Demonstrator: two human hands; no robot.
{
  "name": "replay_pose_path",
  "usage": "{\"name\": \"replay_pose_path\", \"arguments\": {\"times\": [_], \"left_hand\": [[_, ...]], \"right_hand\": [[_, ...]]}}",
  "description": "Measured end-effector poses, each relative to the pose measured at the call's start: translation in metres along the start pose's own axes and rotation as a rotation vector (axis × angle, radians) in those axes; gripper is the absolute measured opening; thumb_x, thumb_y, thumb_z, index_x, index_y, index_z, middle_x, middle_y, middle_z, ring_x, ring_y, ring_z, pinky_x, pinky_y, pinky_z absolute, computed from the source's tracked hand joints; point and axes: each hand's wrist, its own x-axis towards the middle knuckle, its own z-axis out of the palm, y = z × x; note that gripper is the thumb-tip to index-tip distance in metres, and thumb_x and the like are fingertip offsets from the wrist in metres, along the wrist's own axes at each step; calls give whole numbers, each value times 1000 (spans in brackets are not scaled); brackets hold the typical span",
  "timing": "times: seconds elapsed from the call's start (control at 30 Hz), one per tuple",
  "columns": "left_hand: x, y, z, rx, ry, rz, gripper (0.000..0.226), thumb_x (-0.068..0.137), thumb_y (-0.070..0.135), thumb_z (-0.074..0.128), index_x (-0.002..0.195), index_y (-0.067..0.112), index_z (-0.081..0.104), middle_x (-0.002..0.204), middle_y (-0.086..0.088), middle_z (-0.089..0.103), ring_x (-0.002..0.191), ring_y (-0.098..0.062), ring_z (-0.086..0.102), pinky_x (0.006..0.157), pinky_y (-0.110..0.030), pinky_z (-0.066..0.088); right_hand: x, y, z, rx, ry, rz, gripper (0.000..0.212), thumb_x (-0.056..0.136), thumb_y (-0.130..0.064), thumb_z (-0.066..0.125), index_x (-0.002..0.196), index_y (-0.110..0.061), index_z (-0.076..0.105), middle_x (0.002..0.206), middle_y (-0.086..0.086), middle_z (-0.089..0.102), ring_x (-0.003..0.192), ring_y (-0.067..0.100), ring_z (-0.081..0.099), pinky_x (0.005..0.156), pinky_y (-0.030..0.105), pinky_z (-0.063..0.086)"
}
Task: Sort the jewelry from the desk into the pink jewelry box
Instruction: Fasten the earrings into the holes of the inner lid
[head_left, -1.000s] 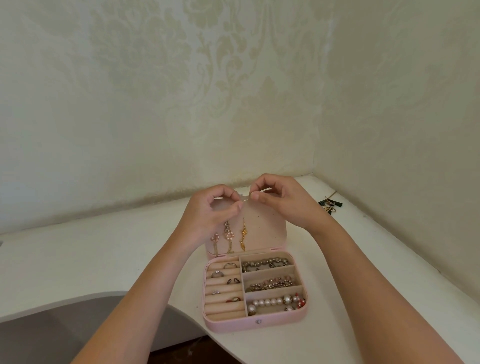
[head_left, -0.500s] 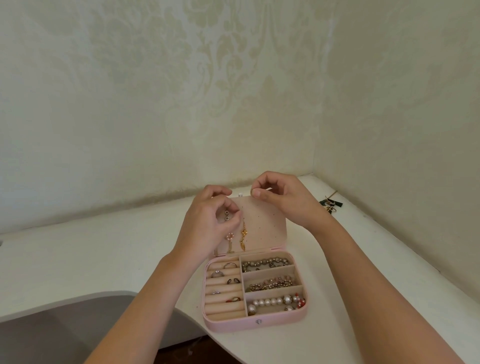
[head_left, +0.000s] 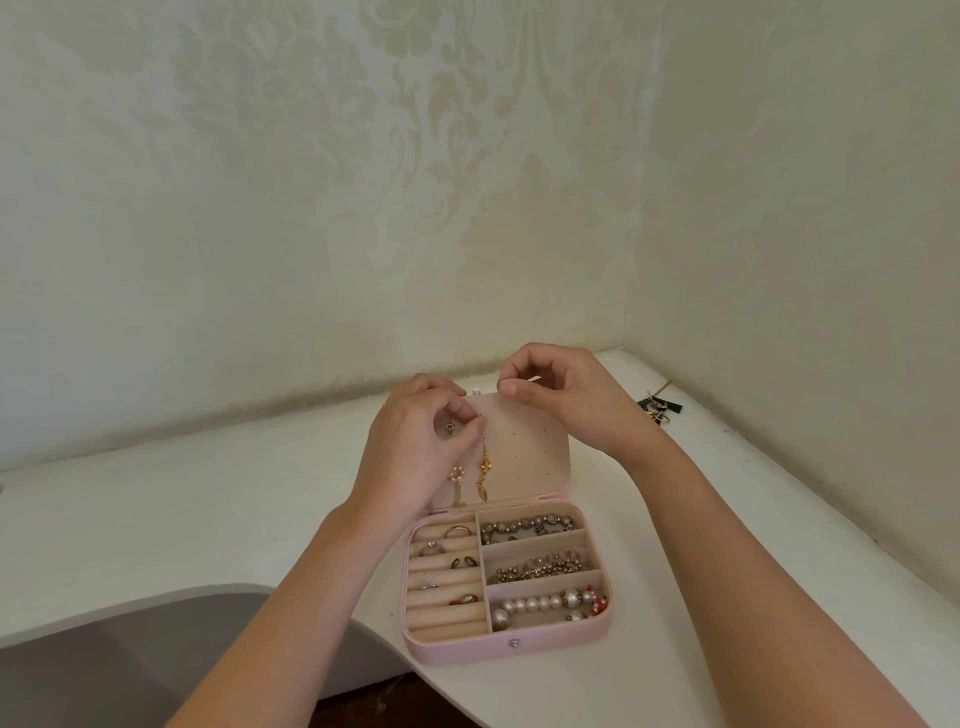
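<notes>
On desk (head_left: 156, 519), box (head_left: 467, 649) holds rings (head_left: 431, 548), bracelets (head_left: 530, 525); left hand (head_left: 410, 457) pinches earring (head_left: 449, 428), right hand (head_left: 566, 400) seemingly pinches lid (head_left: 530, 452).

the jewelry box (head_left: 550, 647) is set on the desk (head_left: 156, 519), with rings (head_left: 457, 531) slotted in its left half, bracelets (head_left: 530, 527) laid right, earrings (head_left: 484, 475) hung on the lid (head_left: 535, 447) behind.

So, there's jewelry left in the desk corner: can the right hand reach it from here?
Likely yes: the dark jewelry lies on open desk close beside the right hand, with nothing between them.
</notes>
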Motion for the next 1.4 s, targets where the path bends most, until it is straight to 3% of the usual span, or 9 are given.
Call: {"name": "replay_pose_path", "arguments": {"times": [0.17, 0.23, 0.33, 0.43, 0.57, 0.83, 1.4], "left_hand": [[0, 4, -4, -59, 6, -56, 22, 74, 21, 78, 86, 24, 59, 86, 15, 59, 82, 2, 54, 68, -12, 39], [-1, 6, -8, -86, -32, -87, 25, 74, 22, 78, 91, 28, 60, 87, 20, 61, 84, 6, 55, 70, -8, 39], [-6, 11, -17, -144, -99, -125, 20, 74, 23, 79, 82, 33, 63, 81, 20, 64, 75, 9, 57, 64, -3, 37], [-15, 15, -24, -201, -153, -86, 20, 73, 20, 79, 77, 34, 64, 78, 19, 67, 74, 5, 59, 65, -8, 42], [-29, 12, -28, -206, -184, -7, 16, 74, 21, 78, 79, 31, 66, 84, 19, 66, 81, -2, 62, 72, -19, 48], [-46, 1, -28, -226, -113, 96, 15, 66, 33, 77, 74, 38, 65, 81, 14, 66, 81, -9, 62, 74, -13, 43], [-39, 4, -30, -237, -132, 53, 17, 65, 29, 81, 71, 35, 65, 80, 16, 66, 79, -6, 61, 72, -8, 38]], "right_hand": [[-2, -3, -3, 18, -24, 17, 8, 86, -8, 65, 81, -14, 65, 80, -6, 63, 75, 2, 56, 70, 14, 44], [-2, -5, -7, 34, -56, 37, 7, 86, -8, 66, 81, -12, 65, 83, -1, 65, 79, 6, 58, 74, 17, 46], [-4, -7, -18, 158, -140, 97, 10, 84, -7, 67, 78, -15, 67, 81, 2, 69, 84, 18, 62, 77, 26, 48], [-5, -9, -23, 251, -233, 179, 5, 81, -8, 68, 78, -13, 67, 76, 3, 68, 72, 16, 63, 64, 20, 50], [-5, -12, -17, 109, -354, 266, 5, 85, -4, 64, 85, -8, 67, 71, -2, 66, 63, 6, 62, 59, 15, 49], [-1, -24, -4, -58, -572, 316, 6, 84, -6, 68, 85, -11, 69, 65, -7, 67, 63, 8, 65, 64, 15, 52], [10, -26, 3, -185, -619, 268, 7, 83, -11, 70, 82, -18, 70, 67, -14, 66, 63, 6, 61, 63, 16, 50]]}}
